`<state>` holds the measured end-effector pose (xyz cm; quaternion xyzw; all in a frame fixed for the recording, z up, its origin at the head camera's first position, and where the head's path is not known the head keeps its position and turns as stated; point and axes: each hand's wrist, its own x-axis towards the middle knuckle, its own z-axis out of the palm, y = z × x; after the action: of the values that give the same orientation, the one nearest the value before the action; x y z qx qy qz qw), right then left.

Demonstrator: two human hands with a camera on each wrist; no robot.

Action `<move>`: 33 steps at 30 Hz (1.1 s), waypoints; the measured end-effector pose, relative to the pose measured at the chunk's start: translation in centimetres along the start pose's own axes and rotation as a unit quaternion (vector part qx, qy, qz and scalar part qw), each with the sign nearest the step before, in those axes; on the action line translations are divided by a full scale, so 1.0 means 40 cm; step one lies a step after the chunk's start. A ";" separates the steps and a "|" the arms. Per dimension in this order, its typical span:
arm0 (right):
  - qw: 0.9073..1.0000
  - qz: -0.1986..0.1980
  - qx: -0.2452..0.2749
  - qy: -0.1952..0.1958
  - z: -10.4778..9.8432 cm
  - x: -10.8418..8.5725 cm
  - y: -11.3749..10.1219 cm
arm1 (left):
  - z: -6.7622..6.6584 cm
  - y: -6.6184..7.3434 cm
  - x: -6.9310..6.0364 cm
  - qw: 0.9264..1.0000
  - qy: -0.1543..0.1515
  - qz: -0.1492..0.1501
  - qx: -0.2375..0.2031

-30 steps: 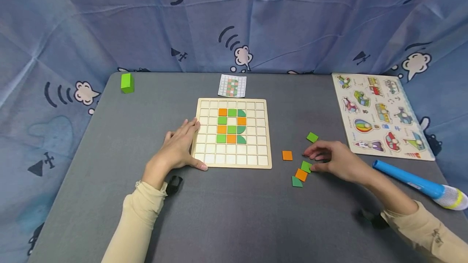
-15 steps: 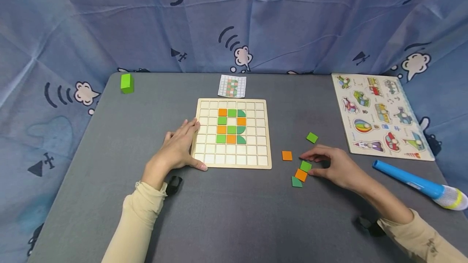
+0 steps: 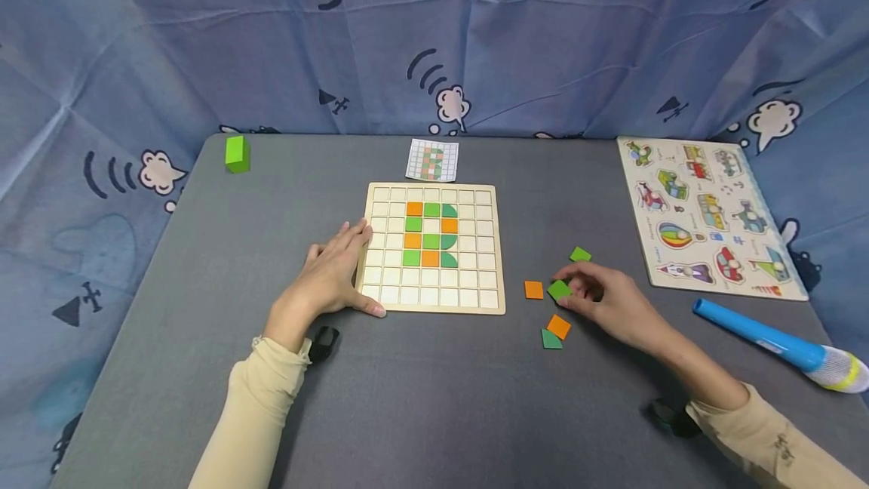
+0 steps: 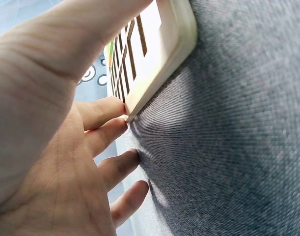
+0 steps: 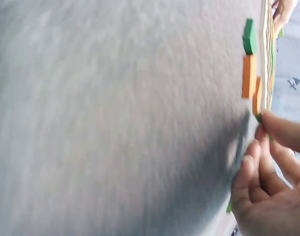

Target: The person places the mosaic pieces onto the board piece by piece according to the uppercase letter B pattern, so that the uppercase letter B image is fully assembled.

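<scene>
Green tile (image 3: 560,290) at the tips of the right grip (image 3: 614,305), pinched between thumb and finger.

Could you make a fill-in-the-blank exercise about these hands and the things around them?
The tile held by the right hand is colored ____.
The left hand touches the gridded board, while the blue microphone lies nearer the ____ hand.
The loose orange tiles beside the board number ____.
The dark green rounded tiles set in the board number ____.

Missing words: green; right; two; three.
</scene>
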<state>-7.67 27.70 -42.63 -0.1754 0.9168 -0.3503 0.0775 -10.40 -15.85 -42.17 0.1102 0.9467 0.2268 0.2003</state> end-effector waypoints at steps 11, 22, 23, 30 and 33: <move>0.997 0.033 0.058 0.036 0.072 0.054 -0.066 | 0.008 0.002 0.004 1.000 -0.003 -0.001 0.000; 0.994 0.008 0.108 0.009 0.133 0.106 -0.133 | 0.003 0.004 0.002 1.000 -0.002 -0.001 -0.003; 0.994 0.005 0.108 0.008 0.138 0.113 -0.139 | 0.003 0.003 0.002 1.000 -0.002 -0.002 -0.003; 0.995 0.002 0.097 0.011 0.176 0.155 -0.168 | 0.002 0.001 -0.002 1.000 0.001 0.000 -0.003; 0.995 0.007 0.097 0.011 0.187 0.171 -0.177 | 0.001 0.000 -0.003 1.000 0.002 -0.001 -0.004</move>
<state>-10.15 15.62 -43.58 -0.1566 0.8806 -0.4387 0.0865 -10.27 -15.86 -42.17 0.1082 0.9463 0.2302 0.1994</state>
